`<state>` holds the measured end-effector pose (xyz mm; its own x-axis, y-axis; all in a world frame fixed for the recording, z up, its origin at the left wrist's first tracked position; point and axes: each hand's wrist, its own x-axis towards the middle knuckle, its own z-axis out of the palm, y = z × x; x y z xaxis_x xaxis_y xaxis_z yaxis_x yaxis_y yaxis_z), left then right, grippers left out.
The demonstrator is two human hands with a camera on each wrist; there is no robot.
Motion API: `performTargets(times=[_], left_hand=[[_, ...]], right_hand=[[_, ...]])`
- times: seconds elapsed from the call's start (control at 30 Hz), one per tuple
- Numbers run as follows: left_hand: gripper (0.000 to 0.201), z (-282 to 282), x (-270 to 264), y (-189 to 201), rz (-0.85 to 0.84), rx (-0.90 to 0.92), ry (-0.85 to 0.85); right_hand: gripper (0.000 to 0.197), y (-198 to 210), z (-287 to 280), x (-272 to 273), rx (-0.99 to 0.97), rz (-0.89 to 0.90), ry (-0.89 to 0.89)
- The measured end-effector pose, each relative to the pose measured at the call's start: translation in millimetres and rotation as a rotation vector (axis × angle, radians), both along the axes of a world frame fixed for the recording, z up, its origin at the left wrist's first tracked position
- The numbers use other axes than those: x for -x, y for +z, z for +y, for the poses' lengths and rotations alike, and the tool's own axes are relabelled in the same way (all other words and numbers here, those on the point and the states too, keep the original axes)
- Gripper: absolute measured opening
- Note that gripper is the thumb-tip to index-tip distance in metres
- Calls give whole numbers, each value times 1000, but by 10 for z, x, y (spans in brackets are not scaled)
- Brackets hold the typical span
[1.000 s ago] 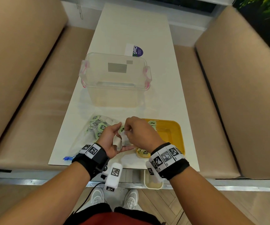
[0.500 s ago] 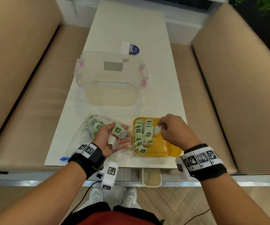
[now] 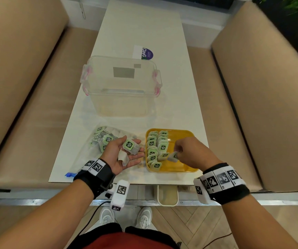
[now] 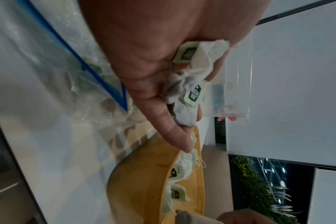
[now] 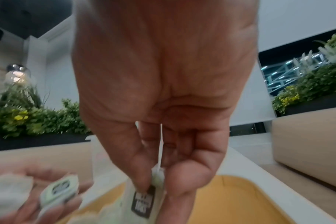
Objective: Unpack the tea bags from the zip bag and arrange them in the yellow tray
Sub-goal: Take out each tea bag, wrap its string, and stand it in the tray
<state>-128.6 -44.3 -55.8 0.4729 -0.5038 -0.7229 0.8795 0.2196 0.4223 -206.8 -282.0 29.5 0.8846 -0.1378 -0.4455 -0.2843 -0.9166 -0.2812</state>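
The yellow tray (image 3: 186,170) sits at the table's near right, with two rows of green-labelled tea bags (image 3: 152,143) along its left side. My right hand (image 3: 189,151) hovers over the tray and pinches one tea bag (image 3: 173,156) between thumb and fingertips, low beside the second row; the right wrist view shows that tea bag (image 5: 142,201) and its string. Left of the tray, my left hand (image 3: 116,155) lies palm up with fingers nearly straight, a few tea bags (image 3: 130,145) resting on it. The clear zip bag (image 3: 90,150) lies under and behind it, more tea bags inside.
A clear plastic box (image 3: 121,97) with pink latches stands mid-table behind the tray and bag. A purple-and-white sticker (image 3: 144,53) lies beyond it. Tan benches (image 3: 19,123) flank the narrow white table (image 3: 141,29). A small beige bin (image 3: 168,194) hangs below the near edge.
My right hand took one tea bag from my left hand, carried it right to the tray and then drew it toward the tray's near part. The left hand stayed palm up.
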Motion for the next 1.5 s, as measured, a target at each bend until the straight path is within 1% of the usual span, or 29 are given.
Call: performTargets(times=[0.23,0.47,0.63,0.7,0.83,0.87,0.93,0.97,1.0,1.2,1.3,1.37,1.43,1.5], left_hand=[[52,14,0,9,8,16,-2],[52,26,-3,9,8,26,2],[51,24,-1,0,6,19,1],[51,22,2,-5,6,15,1],[51,21,8,-10,10,16,2],[51,22,7,-9,9,16,2],[51,19,4,-6,6,10,-1],[51,18,2,-5,5,6,-2],[51,17,0,-5,6,4,-5],[51,15,2,-8,6,2,-9],[52,15,4,1,4,1,-9],[52,15,4,14,4,2,-6],[52,18,4,27,7,7,-5],[52,26,0,39,6,12,-4]], right_hand=[[16,-389,135,39,-21,-3,-3],[12,-569,180,39,36,-68,27],[19,-665,188,49,34,-79,32],[19,-676,195,50,13,-89,18],[12,-648,205,55,-36,-114,-41],[15,-643,204,58,-54,-125,-56],[31,-641,195,68,-85,-141,-81],[37,-638,188,72,-91,-143,-91],[38,-630,183,76,-94,-141,-99],[38,-572,161,106,-114,-141,-130],[27,-549,146,119,-112,-142,-127],[26,-543,122,125,-116,-148,-133],[30,-528,94,129,-115,-173,-147],[25,-484,91,118,-112,-221,-152]])
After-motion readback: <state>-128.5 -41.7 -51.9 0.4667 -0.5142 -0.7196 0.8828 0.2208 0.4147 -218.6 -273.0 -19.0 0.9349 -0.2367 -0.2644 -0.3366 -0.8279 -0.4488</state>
